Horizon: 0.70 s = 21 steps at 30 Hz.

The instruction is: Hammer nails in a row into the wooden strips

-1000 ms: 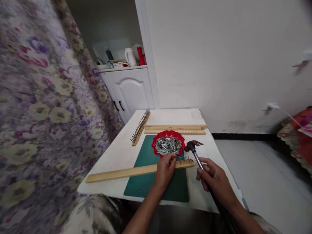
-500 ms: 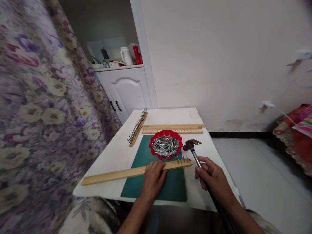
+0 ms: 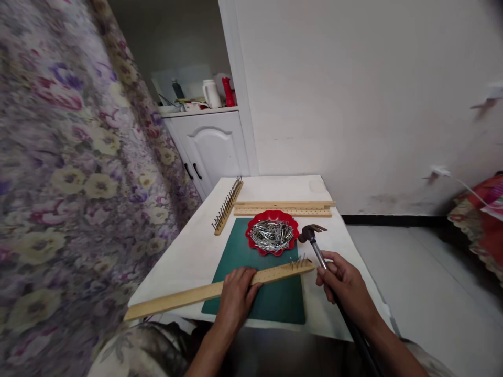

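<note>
My left hand (image 3: pixel 236 293) is closed over a long wooden strip (image 3: pixel 181 299) that lies slantwise across a green mat (image 3: pixel 275 303). Several nails (image 3: pixel 299 260) stand in the strip's right end, and small holes run along its face. A claw hammer (image 3: pixel 317 251) is in my right hand (image 3: pixel 343 285), gripped by its shaft with the head raised at the upper left. Its head is close to the right rim of a red scalloped dish (image 3: pixel 271 252), which holds a heap of loose nails (image 3: pixel 272 234).
Behind the dish lie more wooden strips (image 3: pixel 283 212), side by side. A strip studded with upright nails (image 3: pixel 228 207) is at the table's back left. The white table (image 3: pixel 176 262) stands near a floral curtain (image 3: pixel 78 209), a white cabinet (image 3: pixel 214 149) and the wall.
My left hand has slid leftward along the strip. The strip's left end has swung toward me, past the table's front edge. My right hand still has the hammer.
</note>
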Each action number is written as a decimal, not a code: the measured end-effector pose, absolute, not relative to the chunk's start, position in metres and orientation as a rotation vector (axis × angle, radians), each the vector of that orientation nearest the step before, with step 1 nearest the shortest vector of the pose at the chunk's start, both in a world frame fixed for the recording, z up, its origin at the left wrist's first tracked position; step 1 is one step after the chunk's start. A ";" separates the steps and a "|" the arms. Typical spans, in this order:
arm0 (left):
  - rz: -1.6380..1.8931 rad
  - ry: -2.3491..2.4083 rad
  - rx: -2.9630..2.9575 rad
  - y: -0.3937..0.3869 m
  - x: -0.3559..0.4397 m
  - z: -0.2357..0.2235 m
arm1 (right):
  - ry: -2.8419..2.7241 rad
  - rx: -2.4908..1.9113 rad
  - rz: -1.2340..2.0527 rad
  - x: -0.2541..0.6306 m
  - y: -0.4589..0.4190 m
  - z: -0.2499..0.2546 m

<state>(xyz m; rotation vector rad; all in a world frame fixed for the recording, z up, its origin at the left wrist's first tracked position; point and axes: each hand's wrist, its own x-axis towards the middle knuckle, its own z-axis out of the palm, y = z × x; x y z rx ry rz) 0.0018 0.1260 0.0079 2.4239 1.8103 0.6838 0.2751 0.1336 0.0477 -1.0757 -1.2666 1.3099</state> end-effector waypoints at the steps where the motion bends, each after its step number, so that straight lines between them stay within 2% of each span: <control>1: 0.686 1.799 2.425 0.123 0.000 0.008 | -1.269 -1.076 1.312 0.275 0.134 0.048; 7: 0.743 1.711 2.381 0.120 -0.002 0.016 | -1.265 -1.064 1.318 0.273 0.133 0.049; 13: 0.897 1.408 2.157 0.152 0.036 0.034 | -1.226 -1.082 1.286 0.269 0.137 0.046; 21: 0.829 1.161 2.128 0.193 0.070 0.021 | -1.187 -1.112 1.236 0.272 0.140 0.045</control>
